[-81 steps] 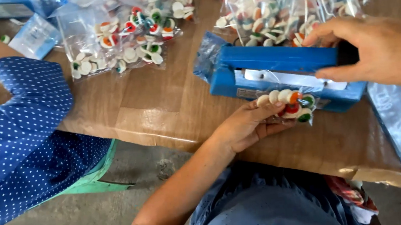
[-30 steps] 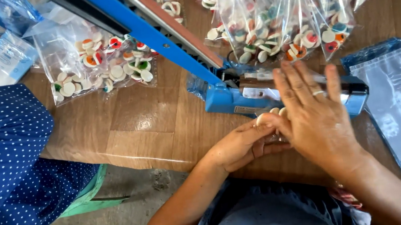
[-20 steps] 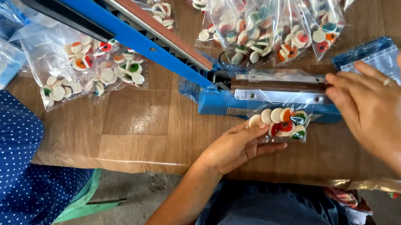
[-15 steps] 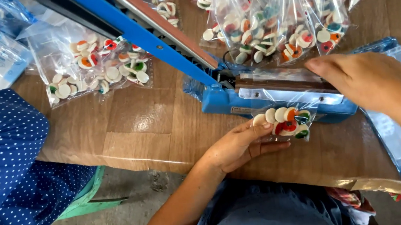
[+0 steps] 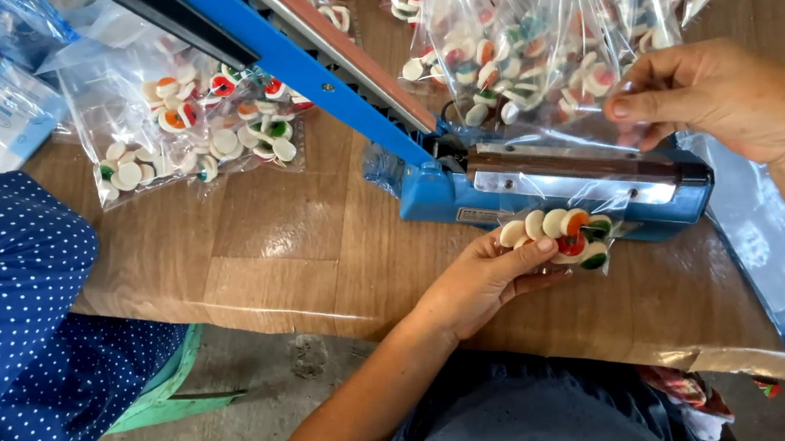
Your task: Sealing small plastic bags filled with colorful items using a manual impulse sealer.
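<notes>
Brown worktop (image 5: 256, 236), glossy and taped like cardboard, fills my view from above, with grey floor showing below its near edge.

I see the left hand (image 5: 478, 280) at the near edge, fingers curled and thumb pressed down on a small clear bag of round candies (image 5: 567, 235) — white, orange, red and green discs. The bag's filled end sits in that grip; its open top lies across the sealing strip of a blue heat sealer (image 5: 556, 187), which stands on the worktop just beyond the hand. The sealer's long blue arm (image 5: 295, 54) is raised, slanting up toward the far left corner.

The right hand (image 5: 714, 100) hovers over the sealer's right end, fingers drawn together with the thumb against the fingertips, pinching thin clear plastic; I cannot tell exactly which bag that plastic belongs to.

Behind the sealer, along the far edge, stand several filled clear bags (image 5: 528, 28) of the same candies, crowding close to the right hand. One flat filled bag (image 5: 190, 125) lies at the far left, partly under the raised arm. A stack of empty blue-edged bags (image 5: 769, 237) rests at the right edge. Another person's blue polka-dot sleeve (image 5: 7, 294) covers the left side — well apart from both hands.
</notes>
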